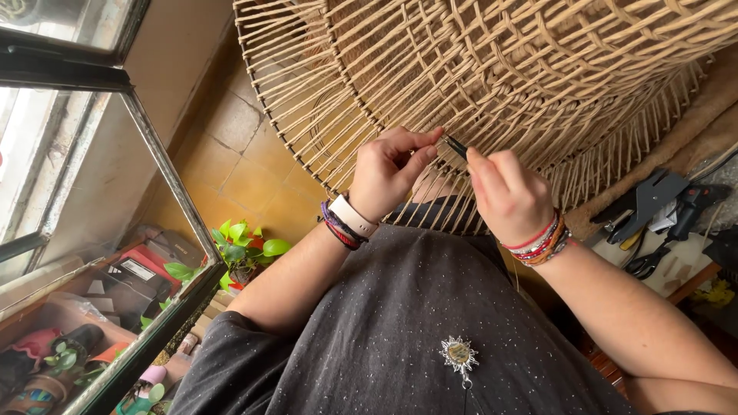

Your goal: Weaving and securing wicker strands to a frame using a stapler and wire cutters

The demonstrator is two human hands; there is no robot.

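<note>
A large round woven rattan frame (492,69) with many thin spokes fills the top of the head view. My left hand (388,170) and my right hand (507,192) meet at its lower rim. Between their fingertips is a small dark thin piece (457,146), pinched from both sides. My left wrist wears a pale watch band and dark bracelets; my right wrist wears several coloured bracelets. A dark speckled shirt (400,323) with a sun-shaped pendant (459,355) lies below.
An open metal-framed window (115,192) stands at the left. Below it are a green leafy plant (242,250), pots and boxes. At the right a bench holds dark hand tools (653,207). Tan floor tiles (246,169) show beyond.
</note>
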